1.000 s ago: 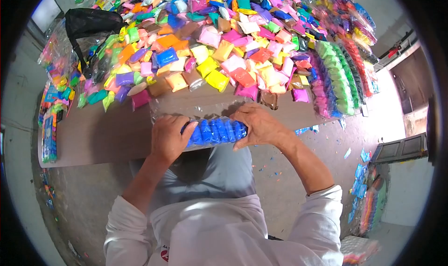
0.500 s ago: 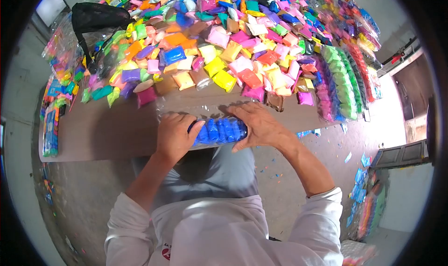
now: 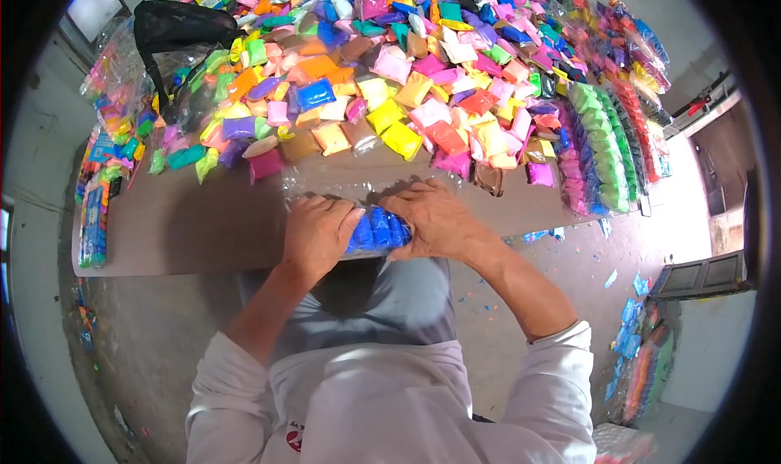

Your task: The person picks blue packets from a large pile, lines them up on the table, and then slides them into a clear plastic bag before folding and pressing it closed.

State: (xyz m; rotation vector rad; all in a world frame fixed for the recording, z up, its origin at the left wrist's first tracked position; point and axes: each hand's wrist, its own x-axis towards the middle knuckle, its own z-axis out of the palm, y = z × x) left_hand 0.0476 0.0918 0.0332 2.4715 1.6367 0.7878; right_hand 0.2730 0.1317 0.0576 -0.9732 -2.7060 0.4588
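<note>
Both our hands are clamped on the row of blue clay packets, left hand and right hand closed in from either end, pressing the packets together inside a clear plastic bag. We've got it at the near edge of the brown table, just above our lap. Beyond our knuckles sprawls a heap of multicoloured packets; green and pink rows line the right, a black bag sits far left.

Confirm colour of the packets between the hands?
Blue packets, in a clear bag; head view.
</note>
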